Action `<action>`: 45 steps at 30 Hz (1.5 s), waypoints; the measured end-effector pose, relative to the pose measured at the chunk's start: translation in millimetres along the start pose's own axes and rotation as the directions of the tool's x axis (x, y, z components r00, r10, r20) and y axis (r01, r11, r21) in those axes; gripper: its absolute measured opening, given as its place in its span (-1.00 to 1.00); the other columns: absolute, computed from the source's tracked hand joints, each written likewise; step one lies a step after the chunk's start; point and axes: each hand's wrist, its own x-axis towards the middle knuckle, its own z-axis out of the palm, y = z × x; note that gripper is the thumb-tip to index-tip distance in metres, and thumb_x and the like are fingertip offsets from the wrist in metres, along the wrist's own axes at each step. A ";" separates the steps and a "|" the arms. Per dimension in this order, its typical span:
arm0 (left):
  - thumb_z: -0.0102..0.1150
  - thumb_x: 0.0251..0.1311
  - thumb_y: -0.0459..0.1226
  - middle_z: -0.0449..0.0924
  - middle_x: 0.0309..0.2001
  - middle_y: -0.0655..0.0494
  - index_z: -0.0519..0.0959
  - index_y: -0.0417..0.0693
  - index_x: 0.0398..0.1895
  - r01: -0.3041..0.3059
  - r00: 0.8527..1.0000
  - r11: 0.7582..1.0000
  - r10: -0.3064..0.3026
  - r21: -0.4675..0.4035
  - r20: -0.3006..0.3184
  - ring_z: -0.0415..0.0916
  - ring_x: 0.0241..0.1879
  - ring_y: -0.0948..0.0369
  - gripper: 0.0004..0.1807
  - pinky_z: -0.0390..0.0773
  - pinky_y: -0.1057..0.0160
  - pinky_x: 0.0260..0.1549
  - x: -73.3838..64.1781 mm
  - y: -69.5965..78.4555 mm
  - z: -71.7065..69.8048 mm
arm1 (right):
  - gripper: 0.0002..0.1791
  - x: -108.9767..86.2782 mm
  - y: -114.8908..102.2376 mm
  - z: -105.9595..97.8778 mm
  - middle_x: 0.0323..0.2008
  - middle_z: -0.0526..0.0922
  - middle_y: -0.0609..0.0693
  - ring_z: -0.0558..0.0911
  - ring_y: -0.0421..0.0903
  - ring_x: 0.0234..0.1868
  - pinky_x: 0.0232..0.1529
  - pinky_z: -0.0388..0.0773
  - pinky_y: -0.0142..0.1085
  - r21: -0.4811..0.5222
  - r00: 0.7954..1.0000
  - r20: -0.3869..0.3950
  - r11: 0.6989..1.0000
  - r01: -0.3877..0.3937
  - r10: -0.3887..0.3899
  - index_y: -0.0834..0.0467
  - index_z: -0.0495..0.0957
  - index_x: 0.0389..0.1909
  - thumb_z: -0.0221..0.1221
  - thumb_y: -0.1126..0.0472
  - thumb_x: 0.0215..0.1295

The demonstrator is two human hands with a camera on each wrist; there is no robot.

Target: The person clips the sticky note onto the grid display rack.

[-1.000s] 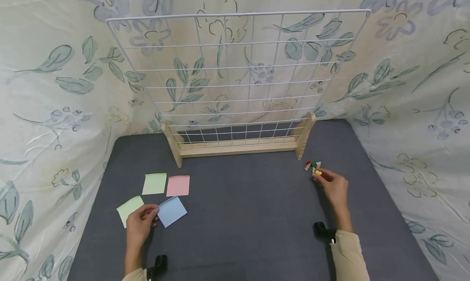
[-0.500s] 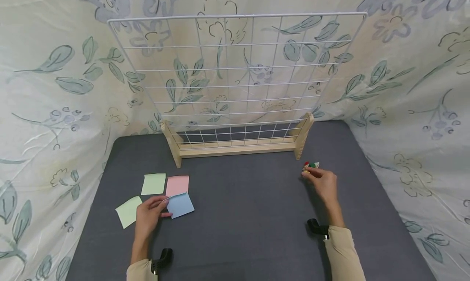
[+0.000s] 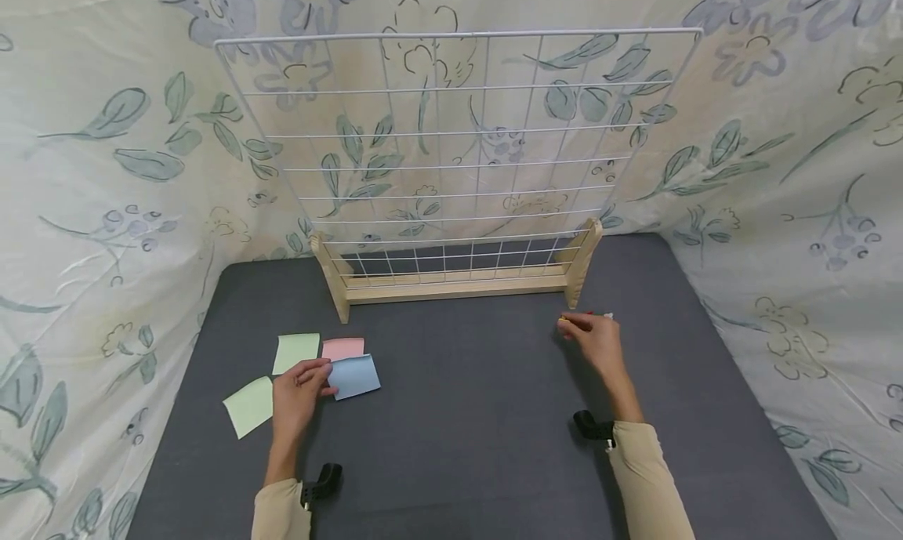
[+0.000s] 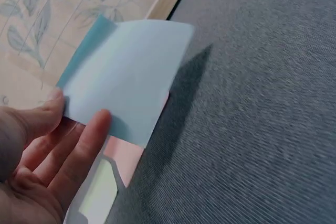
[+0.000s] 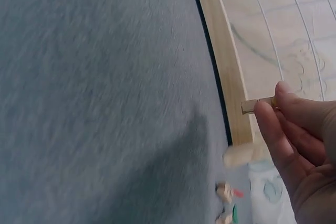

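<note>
My left hand point(image 3: 299, 395) pinches a blue paper square point(image 3: 355, 377) by its left edge, thumb on one side and fingers on the other. The sheet is lifted and casts a shadow on the dark cloth; it overlaps a pink paper square point(image 3: 342, 347) in the head view. Between thumb and fingertips, my right hand point(image 3: 598, 344) holds a small wooden clothespin point(image 5: 249, 107), a bit of yellow showing at it. Two green paper squares point(image 3: 296, 352) lie beside the left hand. More small clothespins point(image 5: 224, 192), with red and green trim, lie on the table, mostly hidden behind the right hand in the head view.
A white wire grid point(image 3: 451, 34) leans back in a wooden stand point(image 3: 458, 290) at the back of the table. Dark grey cloth point(image 3: 451, 430) covers the table. Floral fabric point(image 3: 92, 234) hangs behind and at both sides.
My left hand has carried the blue paper right and forward, now partly over the pink one. My right hand has moved left and slightly forward with the clothespin, away from the other clothespins.
</note>
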 end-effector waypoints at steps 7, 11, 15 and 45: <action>0.24 0.27 -0.38 0.65 -0.17 -0.38 0.60 -0.47 -0.11 -0.040 0.998 0.999 0.039 -0.027 -0.052 0.64 -0.54 0.36 -0.75 0.75 0.27 -0.44 10.3 12.5 7.7 | -0.71 8.7 -20.2 9.4 -0.29 0.75 0.19 0.73 0.02 -0.33 -0.45 0.61 -0.44 -0.025 0.997 0.059 0.998 0.049 -0.048 0.32 0.69 -0.08 0.31 0.22 0.26; 0.24 0.26 -0.41 0.67 -0.21 -0.34 0.61 -0.47 -0.13 -0.059 0.997 0.998 0.058 -0.031 -0.052 0.64 -0.56 0.36 -0.77 0.74 0.31 -0.47 15.6 16.6 11.1 | -0.71 13.3 -33.6 15.2 -0.27 0.75 0.18 0.74 0.04 -0.30 -0.38 0.70 -0.27 -0.023 0.995 0.064 0.996 0.081 -0.079 0.30 0.70 -0.08 0.32 0.21 0.25; 0.24 0.25 -0.42 0.69 -0.30 -0.23 0.62 -0.46 -0.15 -0.063 0.996 0.997 0.060 -0.052 -0.064 0.64 -0.61 0.31 -0.80 0.74 0.28 -0.51 17.7 21.8 13.0 | -0.72 18.5 -47.8 20.9 -0.27 0.75 0.16 0.73 0.03 -0.30 -0.34 0.70 -0.18 -0.022 0.992 0.061 0.994 0.109 -0.108 0.29 0.70 -0.09 0.33 0.21 0.24; 0.23 0.28 -0.37 0.65 -0.14 -0.34 0.62 -0.46 -0.09 -0.262 0.964 0.964 0.260 -0.045 -0.057 0.69 -0.36 0.29 -0.74 0.74 0.30 -0.48 42.5 90.5 23.1 | -0.73 53.0 -149.3 14.1 -0.30 0.75 0.18 0.74 0.02 -0.32 -0.23 0.75 -0.10 0.198 0.912 0.192 0.925 0.325 -0.362 0.31 0.69 -0.09 0.28 0.22 0.29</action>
